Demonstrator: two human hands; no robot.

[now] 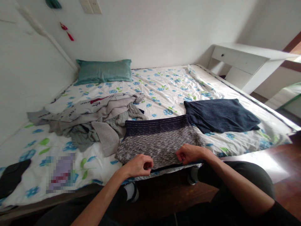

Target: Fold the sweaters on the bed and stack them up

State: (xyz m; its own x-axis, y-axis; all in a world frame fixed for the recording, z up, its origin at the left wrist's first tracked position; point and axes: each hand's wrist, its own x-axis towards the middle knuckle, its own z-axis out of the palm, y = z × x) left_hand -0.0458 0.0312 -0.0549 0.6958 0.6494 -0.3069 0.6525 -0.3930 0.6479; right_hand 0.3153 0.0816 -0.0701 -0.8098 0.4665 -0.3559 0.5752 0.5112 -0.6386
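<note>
"Where was the item under inspection?"

"The marled grey knit garment with the dark band (160, 141) lay flat at the near edge of the bed (162, 89). Its left side met the heap of grey knitwear (94, 116); its far right corner met the navy garment (222, 114)."

"State of each grip?"

"Both were narrow. The left hand (139, 165) and the right hand (191, 153) each appeared to pinch the near hem, well apart from one another."

"Hazards noted?"

"Three, in my judgement. With the hem so close to the edge, a pull toward the near side could have dropped cloth to the floor (162, 185). An uneven lift, one hand ahead of the other, could have skewed or creased the knit. Contact on both sides meant that a sideways drag could have disturbed the heap or the navy garment."
</note>
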